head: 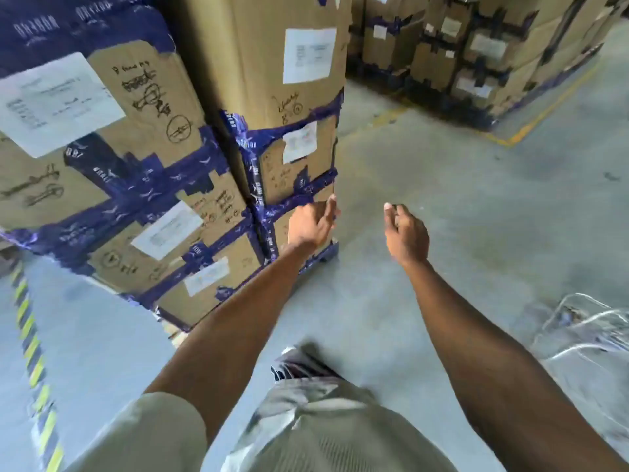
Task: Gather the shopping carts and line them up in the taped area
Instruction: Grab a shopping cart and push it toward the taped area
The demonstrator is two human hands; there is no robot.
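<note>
Both my arms reach forward over the grey concrete floor. My left hand is in front of the lower corner of a tall stack of cardboard boxes and holds nothing, its fingers loosely spread. My right hand hangs in the air to its right, fingers loosely curled and empty. Part of a shopping cart, a blurred silver wire frame, shows at the right edge, well to the right of my right arm. Most of the cart is cut off by the frame.
A palletised stack of cardboard boxes with blue tape fills the left and centre. More stacked boxes stand at the back right behind a yellow floor line. Yellow-black striped tape runs along the floor at the left.
</note>
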